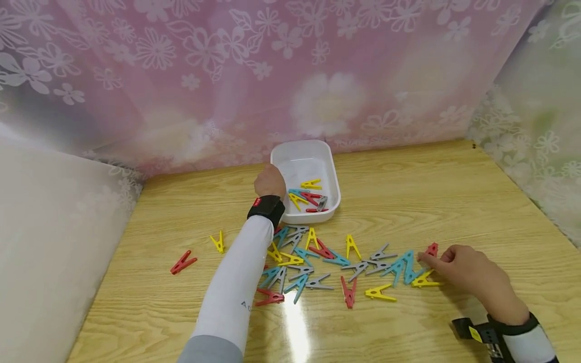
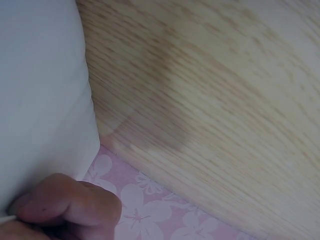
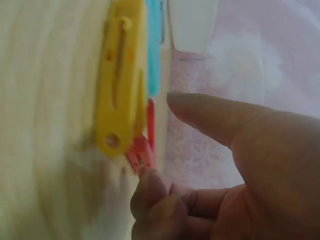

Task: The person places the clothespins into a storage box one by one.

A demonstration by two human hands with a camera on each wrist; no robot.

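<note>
My left hand grips the left rim of a white plastic tray; its curled fingers show at the tray's edge in the left wrist view. On the right, my right hand is at a red clothespin. In the right wrist view, a fingertip touches or nearly touches that red clothespin, while the thumb stands apart from it. A yellow clothespin lies just below the right hand's fingertips, with blue clothespins to its left.
Several clothespins, among them a yellow one, lie inside the tray. Many red, yellow, blue and grey ones are scattered over the wooden table before it. A lone red clothespin lies far left. A pink flowered cloth hangs behind.
</note>
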